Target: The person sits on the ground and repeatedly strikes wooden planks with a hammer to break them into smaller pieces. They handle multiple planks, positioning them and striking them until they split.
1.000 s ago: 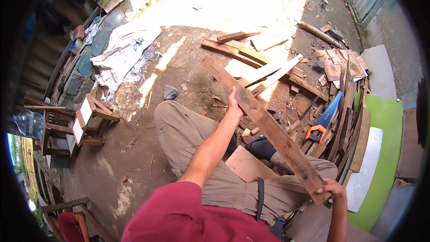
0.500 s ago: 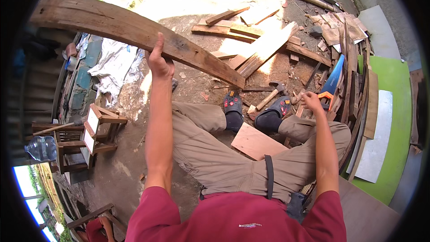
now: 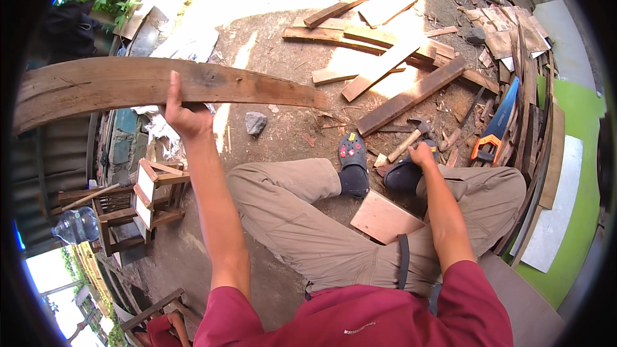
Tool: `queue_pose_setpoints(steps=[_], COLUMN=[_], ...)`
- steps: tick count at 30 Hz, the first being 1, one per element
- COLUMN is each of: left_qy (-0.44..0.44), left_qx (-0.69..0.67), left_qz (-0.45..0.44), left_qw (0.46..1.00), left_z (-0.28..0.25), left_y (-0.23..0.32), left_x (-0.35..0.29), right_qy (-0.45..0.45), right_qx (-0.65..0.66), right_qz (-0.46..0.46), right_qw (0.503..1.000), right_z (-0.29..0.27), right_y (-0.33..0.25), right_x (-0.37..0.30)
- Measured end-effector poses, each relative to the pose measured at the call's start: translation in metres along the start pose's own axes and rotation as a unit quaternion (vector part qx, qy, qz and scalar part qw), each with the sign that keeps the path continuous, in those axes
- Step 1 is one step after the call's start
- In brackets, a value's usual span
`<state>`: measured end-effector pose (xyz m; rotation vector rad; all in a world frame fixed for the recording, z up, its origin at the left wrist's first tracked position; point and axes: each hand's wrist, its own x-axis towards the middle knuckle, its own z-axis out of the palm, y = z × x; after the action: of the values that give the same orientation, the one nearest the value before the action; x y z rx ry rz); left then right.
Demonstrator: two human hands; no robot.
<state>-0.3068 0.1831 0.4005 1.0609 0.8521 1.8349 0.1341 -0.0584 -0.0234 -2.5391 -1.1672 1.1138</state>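
My left hand grips a long, wide, weathered wooden plank near its middle, thumb across the face. Raised above the ground, the plank runs nearly level, with its far left end curving in the lens. Low between my legs and right knee, my right hand has curled fingers beside a hammer on the ground. Whether anything is within those fingers is hidden. A small flat piece of wood lies in front of my lap. The hammer's wooden handle slants toward my shoes.
Lumber pieces and a dark beam lie ahead. A blue handsaw with an orange handle leans on scrap at right. A grey stone sits below the plank. A small wooden stool and a plastic bottle are at left.
The plank has swung from a downward slant to nearly level, with its left end lower. My right hand has moved left toward the hammer. A dark beam now rests in front of the lumber pile.
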Motion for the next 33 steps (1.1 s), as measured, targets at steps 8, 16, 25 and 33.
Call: queue_pose_setpoints(steps=[8, 16, 25, 33], left_qy=[0.106, -0.034, 0.017, -0.023], left_qx=[0.044, 0.057, 0.150, 0.112], left_qz=[-0.054, 0.008, 0.097, 0.139], left_qw=[0.992, 0.998, 0.984, 0.984], left_z=[-0.018, 0.033, 0.059, 0.065], left_y=[-0.063, -0.016, -0.017, -0.018], left_x=[-0.008, 0.054, 0.076, 0.036], right_qy=[0.015, 0.215, 0.164, 0.178], right_qx=[0.093, 0.077, 0.306, 0.536], right_qz=[0.164, 0.309, 0.386, 0.040], right_qw=[0.982, 0.923, 0.855, 0.824], right_z=[0.049, 0.082, 0.047, -0.021], right_y=[-0.071, -0.073, -0.076, -0.244], right_x=[0.020, 0.039, 0.058, -0.075])
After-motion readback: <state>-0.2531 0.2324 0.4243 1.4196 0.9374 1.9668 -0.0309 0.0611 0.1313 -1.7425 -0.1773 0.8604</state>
